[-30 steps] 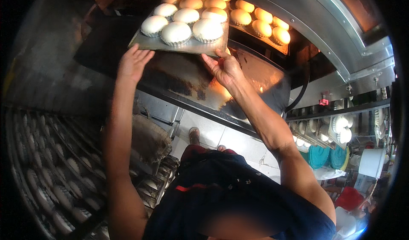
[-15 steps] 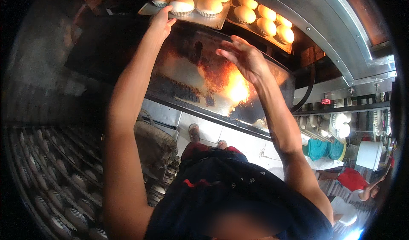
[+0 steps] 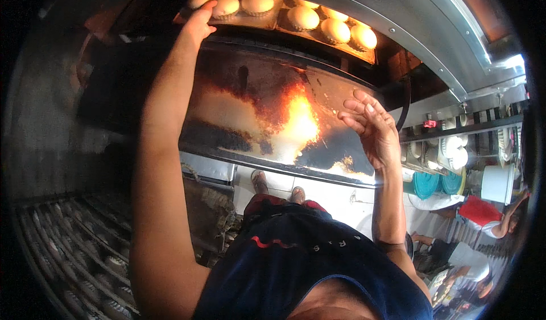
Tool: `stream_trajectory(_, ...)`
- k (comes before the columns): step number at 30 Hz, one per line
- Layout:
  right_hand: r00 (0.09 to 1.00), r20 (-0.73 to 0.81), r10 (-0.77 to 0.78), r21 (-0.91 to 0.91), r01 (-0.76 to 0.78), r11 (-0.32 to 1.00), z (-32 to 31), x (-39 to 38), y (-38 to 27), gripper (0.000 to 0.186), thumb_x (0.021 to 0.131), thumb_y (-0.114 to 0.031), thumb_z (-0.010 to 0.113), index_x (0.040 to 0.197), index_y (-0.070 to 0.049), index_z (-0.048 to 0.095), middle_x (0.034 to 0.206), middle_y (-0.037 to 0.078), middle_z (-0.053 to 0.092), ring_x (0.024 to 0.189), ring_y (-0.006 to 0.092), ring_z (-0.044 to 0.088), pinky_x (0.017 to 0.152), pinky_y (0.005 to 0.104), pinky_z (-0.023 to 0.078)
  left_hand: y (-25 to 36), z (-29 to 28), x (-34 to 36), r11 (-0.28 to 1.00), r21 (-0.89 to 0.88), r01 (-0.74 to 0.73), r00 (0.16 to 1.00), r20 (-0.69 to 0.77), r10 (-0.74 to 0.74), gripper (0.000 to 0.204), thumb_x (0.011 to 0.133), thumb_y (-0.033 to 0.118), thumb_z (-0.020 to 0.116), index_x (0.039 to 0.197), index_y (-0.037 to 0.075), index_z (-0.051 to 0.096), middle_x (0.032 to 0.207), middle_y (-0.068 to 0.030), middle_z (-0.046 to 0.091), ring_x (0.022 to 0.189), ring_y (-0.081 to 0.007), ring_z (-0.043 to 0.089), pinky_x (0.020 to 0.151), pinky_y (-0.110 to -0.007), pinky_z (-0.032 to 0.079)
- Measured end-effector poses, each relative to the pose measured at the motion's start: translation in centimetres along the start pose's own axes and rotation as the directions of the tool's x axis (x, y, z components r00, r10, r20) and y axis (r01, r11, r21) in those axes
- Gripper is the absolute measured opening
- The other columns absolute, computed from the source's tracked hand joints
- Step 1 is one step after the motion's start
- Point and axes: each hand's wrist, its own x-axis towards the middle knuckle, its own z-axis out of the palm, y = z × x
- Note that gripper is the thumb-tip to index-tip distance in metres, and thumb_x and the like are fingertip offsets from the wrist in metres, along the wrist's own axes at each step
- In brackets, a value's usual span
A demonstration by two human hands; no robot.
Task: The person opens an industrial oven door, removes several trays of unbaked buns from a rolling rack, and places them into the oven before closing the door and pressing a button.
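My left hand [image 3: 196,27] is at the front edge of a metal baking tray [image 3: 244,20] inside the oven mouth, fingers over the edge beside the buns and thumb below. Round pale-golden buns [image 3: 257,3] in fluted cups sit on this tray. To its right, a second tray [image 3: 310,34] carries more buns [image 3: 335,30], lit orange from within. My right hand [image 3: 372,129] hangs over the right part of the scorched metal oven front [image 3: 227,112], fingers spread and holding nothing.
A curved steel hood [image 3: 398,21] overhangs the opening. Racks of fluted moulds [image 3: 68,252] stand at lower left. On the right are a shelf with cups [image 3: 452,146], teal tubs [image 3: 425,185], a white bucket [image 3: 496,183] and other people, one in red [image 3: 480,209].
The left tray has gone deeper under the hood, with my left hand following it. My right hand has drawn back, down and to the right, away from the trays.
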Motion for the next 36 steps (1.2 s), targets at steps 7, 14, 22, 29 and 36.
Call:
stream_trajectory(7,0.996,-0.071,-0.060,-0.138,0.050,0.989,-5.0,-3.9,-1.5,0.043,0.094,-0.019,0.059,0.128,0.004,0.047,0.111,0.019,0.063,0.093,0.0254,0.067,0.085,0.0331,0.055,-0.4,-0.6,3.9,0.998,-0.060,0.001,0.914,0.404,0.023,0.051,0.080,0.025,0.074,0.126,0.016,0.054,0.130,-0.0057,0.051,0.115,-0.0204,0.049,0.090,-0.038,0.043)
stream_trajectory(14,0.908,-0.299,-0.292,-0.126,0.266,0.956,-17.9,-9.9,-5.2,0.037,0.095,-0.021,0.058,0.123,0.002,0.053,0.100,0.014,0.067,0.085,0.0213,0.068,0.077,0.0323,0.057,-1.2,4.5,-10.0,0.894,0.448,0.027,0.960,0.237,-0.148,0.073,0.087,0.044,0.065,0.135,-0.004,0.038,0.130,-0.0215,0.051,0.100,-0.0197,0.059,0.081,-0.032,0.049)
stream_trajectory(22,-0.007,-0.459,-0.888,-0.867,-0.212,0.450,-53.8,-16.1,-10.6,0.035,0.092,-0.028,0.055,0.105,0.003,0.064,0.097,0.018,0.068,0.092,0.0271,0.065,0.085,0.0386,0.049,-6.2,23.0,-46.4,0.720,0.503,-0.479,0.378,0.858,-0.348,0.056,0.074,0.029,0.073,0.118,-0.004,0.059,0.104,-0.0154,0.069,0.090,-0.0216,0.066,0.077,-0.030,0.050)
stream_trajectory(29,0.559,-0.682,-0.472,-0.676,-0.237,0.698,-77.6,-16.1,-14.8,0.046,0.093,-0.037,0.048,0.111,0.002,0.065,0.107,0.019,0.067,0.104,0.0288,0.061,0.093,0.0376,0.044,-28.5,44.8,-54.1,0.820,0.410,-0.399,0.565,0.815,-0.133,0.056,0.094,0.034,0.057,0.134,-0.004,0.045,0.127,-0.0141,0.057,0.108,-0.0201,0.057,0.091,-0.033,0.046)
stream_trajectory(36,0.677,-0.560,-0.478,-0.682,-0.049,0.730,-77.1,-14.5,-14.2,0.039,0.096,-0.027,0.052,0.107,0.008,0.065,0.100,0.014,0.069,0.091,0.0196,0.062,0.085,0.0320,0.046,-36.0,59.6,-51.8,0.966,0.213,0.146,0.805,0.542,-0.241,0.060,0.099,0.042,0.044,0.139,-0.002,0.037,0.134,-0.0178,0.049,0.116,-0.0235,0.052,0.094,-0.037,0.045)
